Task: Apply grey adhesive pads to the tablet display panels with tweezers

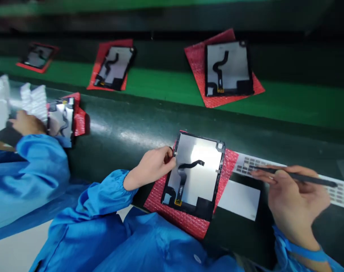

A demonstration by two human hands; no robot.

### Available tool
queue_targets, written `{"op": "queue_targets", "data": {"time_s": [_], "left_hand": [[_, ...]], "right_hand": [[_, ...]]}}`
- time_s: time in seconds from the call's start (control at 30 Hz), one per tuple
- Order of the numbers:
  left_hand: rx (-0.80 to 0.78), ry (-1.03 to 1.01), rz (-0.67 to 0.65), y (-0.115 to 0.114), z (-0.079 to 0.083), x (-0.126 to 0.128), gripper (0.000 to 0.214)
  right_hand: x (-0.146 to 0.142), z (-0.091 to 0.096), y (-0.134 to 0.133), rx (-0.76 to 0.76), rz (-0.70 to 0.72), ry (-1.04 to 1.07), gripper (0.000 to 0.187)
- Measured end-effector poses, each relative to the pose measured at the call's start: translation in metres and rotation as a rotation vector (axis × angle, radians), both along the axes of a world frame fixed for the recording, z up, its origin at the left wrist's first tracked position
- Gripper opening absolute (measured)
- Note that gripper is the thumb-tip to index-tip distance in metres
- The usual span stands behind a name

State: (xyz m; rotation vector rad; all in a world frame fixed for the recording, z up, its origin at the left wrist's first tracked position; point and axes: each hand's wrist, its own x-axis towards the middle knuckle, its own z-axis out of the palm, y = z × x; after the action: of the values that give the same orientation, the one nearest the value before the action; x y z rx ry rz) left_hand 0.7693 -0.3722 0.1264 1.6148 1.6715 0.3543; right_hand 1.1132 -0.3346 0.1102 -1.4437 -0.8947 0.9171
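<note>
A tablet screen (200, 181), with a silver back and a black flex cable (182, 177), lies on red bubble wrap (185, 224) in front of me. My left hand (153, 166) is closed at the screen's left edge, thumb and forefinger pinching there. In my right hand (296, 200) I hold black tweezers (302, 179). Their tip is over the left end of a white sheet (340, 192) with rows of small dark stickers, right of the screen. A blank white card (239, 199) lies between the screen and my right hand.
Several more screens on red wrap lie on the green strip beyond, including a nearer screen (228, 70) at back right and another screen (116, 66). At left, a co-worker's hand (28, 122) is beside a screen (60, 121) and white foam sheets (36, 100).
</note>
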Motion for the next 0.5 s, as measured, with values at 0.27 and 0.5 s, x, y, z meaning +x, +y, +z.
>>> {"op": "queue_targets", "data": {"time_s": [0.27, 0.5], "left_hand": [[0.130, -0.332, 0.280, 0.064, -0.004, -0.009, 0.028], [0.329, -0.253, 0.549, 0.188, 0.025, -0.089, 0.039]], "right_hand": [[0.009, 0.002, -0.007, -0.169, 0.029, -0.042, 0.038], [0.009, -0.001, -0.009, -0.147, 0.045, -0.035, 0.037]]}}
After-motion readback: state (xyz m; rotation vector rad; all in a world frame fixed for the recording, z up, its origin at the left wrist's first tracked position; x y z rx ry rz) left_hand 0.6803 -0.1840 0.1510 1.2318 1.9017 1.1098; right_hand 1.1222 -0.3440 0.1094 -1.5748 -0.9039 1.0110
